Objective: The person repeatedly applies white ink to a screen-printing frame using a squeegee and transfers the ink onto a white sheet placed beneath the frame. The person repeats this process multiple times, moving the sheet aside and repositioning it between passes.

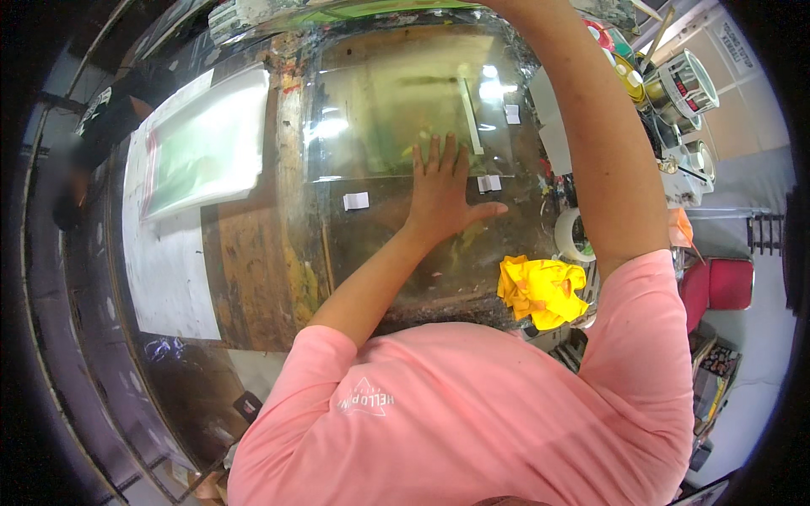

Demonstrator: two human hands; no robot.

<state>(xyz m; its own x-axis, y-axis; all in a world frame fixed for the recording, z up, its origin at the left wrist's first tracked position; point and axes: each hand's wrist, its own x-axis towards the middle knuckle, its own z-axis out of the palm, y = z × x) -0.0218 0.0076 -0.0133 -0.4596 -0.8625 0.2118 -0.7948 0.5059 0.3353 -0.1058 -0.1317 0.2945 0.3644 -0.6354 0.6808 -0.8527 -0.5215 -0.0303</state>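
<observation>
My left hand (pixel 442 192) lies flat with its fingers spread on a clear plastic sheet (pixel 363 156) over the glossy, paint-stained worktop. Nothing is held in it. Small white folded tabs sit around it: one tab (pixel 356 201) left of the wrist, another tab (pixel 489 183) just above the thumb, and a third tab (pixel 512 114) farther off to the right. Beyond the fingertips, a narrow white strip (pixel 470 116) runs away from me. My right forearm (pixel 614 143) reaches up past the top edge of the picture, so the right hand is out of sight.
A crumpled yellow cloth (pixel 544 291) and a tape roll (pixel 572 235) are close to my body on the right. A stack of clear plastic sheets (pixel 205 139) rests at left on white paper (pixel 169 282). Paint cans (pixel 683 88) crowd the right edge. Another person (pixel 110 114) appears far left.
</observation>
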